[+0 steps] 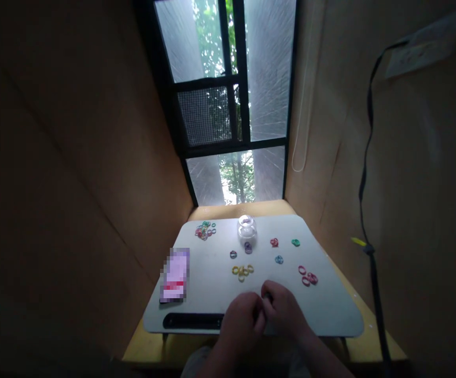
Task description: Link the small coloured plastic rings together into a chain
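Note:
My left hand (242, 318) and my right hand (284, 308) meet over the front of a white lap table (208, 294). Both have curled fingers with the tips pressed together. A small dark bit shows at the right fingertips, too small to name. Just beyond lie yellow hair-tie-like bands (242, 272). Farther back are a dark band (233, 254), purple bands (248, 247) and blue bands (278, 259). Pink bands (310, 278) lie to the right, with red bands (274, 242) and green bands (296, 242) behind. A mixed-colour pile (204, 231) sits at the back left.
A clear rounded jar (246, 229) stands at the table's back. A blurred-out phone-like slab (176, 275) lies on the left, behind a black slot (192, 321). Walls close in on both sides, a window rises ahead, and a dark cord (369, 173) hangs at right.

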The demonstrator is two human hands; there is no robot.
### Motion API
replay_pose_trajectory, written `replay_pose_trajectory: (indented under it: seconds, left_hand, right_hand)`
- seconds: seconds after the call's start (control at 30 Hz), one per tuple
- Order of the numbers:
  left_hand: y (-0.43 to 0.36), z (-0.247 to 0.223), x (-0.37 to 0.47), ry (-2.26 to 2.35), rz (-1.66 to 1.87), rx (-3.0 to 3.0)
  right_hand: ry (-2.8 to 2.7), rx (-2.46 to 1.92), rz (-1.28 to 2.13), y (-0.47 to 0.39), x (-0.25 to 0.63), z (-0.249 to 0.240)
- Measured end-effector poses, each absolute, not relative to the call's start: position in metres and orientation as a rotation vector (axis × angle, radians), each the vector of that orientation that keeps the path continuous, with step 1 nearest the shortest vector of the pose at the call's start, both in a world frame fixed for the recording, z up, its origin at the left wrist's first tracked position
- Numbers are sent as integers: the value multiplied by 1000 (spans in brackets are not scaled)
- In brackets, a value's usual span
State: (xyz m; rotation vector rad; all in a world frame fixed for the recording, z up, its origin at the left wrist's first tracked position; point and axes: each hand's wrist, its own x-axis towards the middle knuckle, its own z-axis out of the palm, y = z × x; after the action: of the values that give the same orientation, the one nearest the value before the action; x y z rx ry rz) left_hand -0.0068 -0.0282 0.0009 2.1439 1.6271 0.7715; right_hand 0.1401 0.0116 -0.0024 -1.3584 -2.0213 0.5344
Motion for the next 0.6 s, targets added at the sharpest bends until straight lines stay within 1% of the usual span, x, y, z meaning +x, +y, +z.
replay_pose_trajectory:
  seconds: [0.4,0.6]
  left_hand:
    - [-17,1,-7,1642,675,2096]
    - [-21,4,-8,1623,720,2091]
  right_hand:
    - [-2002,-1373,601,23,142,-5]
    - [-2027,-1385,573,20,139,-4]
